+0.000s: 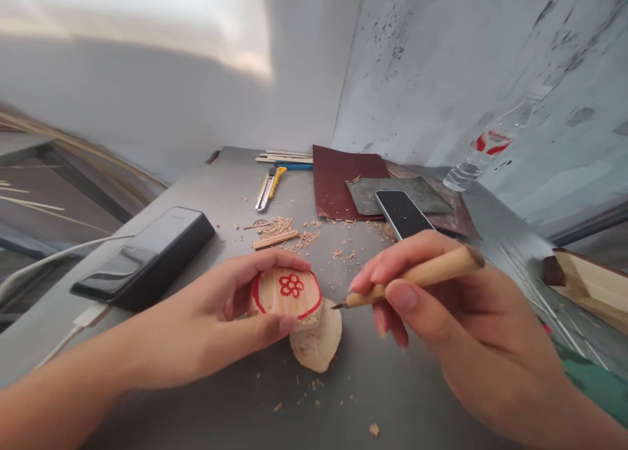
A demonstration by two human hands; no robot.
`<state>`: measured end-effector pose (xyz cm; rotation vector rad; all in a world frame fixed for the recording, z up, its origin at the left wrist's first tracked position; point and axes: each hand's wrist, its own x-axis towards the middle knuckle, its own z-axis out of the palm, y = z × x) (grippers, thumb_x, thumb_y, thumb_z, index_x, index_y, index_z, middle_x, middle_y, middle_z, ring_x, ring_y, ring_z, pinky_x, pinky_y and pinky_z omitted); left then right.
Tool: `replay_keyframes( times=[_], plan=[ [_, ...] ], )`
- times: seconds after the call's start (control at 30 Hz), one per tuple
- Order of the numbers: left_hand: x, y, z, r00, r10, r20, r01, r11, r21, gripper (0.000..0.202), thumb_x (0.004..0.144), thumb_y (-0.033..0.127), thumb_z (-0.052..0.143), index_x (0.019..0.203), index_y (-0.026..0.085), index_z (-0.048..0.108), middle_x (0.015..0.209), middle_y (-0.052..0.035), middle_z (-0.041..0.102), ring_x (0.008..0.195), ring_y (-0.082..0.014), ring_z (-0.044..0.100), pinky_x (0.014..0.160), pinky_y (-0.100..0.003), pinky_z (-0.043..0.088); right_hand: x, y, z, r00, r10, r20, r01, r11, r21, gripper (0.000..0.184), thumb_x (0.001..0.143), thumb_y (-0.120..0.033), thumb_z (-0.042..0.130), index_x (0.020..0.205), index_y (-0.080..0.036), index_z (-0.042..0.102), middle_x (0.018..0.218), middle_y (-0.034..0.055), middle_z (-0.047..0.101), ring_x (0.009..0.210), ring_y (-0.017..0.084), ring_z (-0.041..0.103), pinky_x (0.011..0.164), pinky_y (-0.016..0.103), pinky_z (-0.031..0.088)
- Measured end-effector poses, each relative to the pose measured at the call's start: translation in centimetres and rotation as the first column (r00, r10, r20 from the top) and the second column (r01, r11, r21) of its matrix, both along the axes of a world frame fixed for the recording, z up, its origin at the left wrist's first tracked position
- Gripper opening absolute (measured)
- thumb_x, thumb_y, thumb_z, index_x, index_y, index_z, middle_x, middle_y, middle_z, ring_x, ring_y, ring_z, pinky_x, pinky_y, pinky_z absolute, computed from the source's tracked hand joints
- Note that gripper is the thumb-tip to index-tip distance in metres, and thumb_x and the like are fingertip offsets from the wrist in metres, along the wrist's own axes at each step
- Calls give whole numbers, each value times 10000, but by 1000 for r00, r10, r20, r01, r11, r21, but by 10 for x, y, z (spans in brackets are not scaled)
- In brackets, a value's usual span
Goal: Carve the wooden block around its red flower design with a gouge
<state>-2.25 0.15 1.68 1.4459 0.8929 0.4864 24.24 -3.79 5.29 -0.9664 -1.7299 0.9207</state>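
While the left hand [196, 326] clamps a red-marked wood block [279, 298], right hand [456, 312] pinching a carving tool [417, 278], tip beside it

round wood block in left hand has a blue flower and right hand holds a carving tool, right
Wrong colour: the head view shows a red flower on the round pale wooden block in the left hand; the right hand holds the wooden-handled carving tool.
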Motion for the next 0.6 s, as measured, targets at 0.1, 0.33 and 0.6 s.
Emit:
replay_keyframes(
  times=[0.1, 0.33, 0.6],
  plan=[
    [2, -2, 2, 1000, -16, 11, 16, 1000, 2, 499, 957, 365, 734, 1419, 314, 554, 1253, -78, 764, 1151, -306, 747, 905, -427, 664, -1, -1, 0, 996, 52, 67, -53, 998, 19, 233, 1101, -331, 562, 914, -218, 644, 1029, 35, 737, 713, 116, 665, 657, 268, 587],
    [7, 0, 8, 994, 36, 101, -39, 999, 22, 422, 917, 375, 785, 1293, 314, 602, 1123, -38, 786, 1005, -257, 776, 838, -382, 656, 1, -10, 5, 989, 146, 35, -148, 987, 67, 160, 1090, -284, 578, 964, -268, 676, 1013, 4, 738, 831, 143, 731, 735, 290, 628],
    [7, -4, 8, 996, 90, -12, -86, 973, 214, 399, 922, 538, 737, 1225, 289, 661, 1017, -16, 745, 905, -228, 710, 766, -320, 617, -19, -23, 7, 994, -106, 24, 99, 978, 181, 250, 1101, -444, 522, 925, -301, 627, 789, 4, 716, 694, 186, 726, 575, 296, 610]
  ],
)
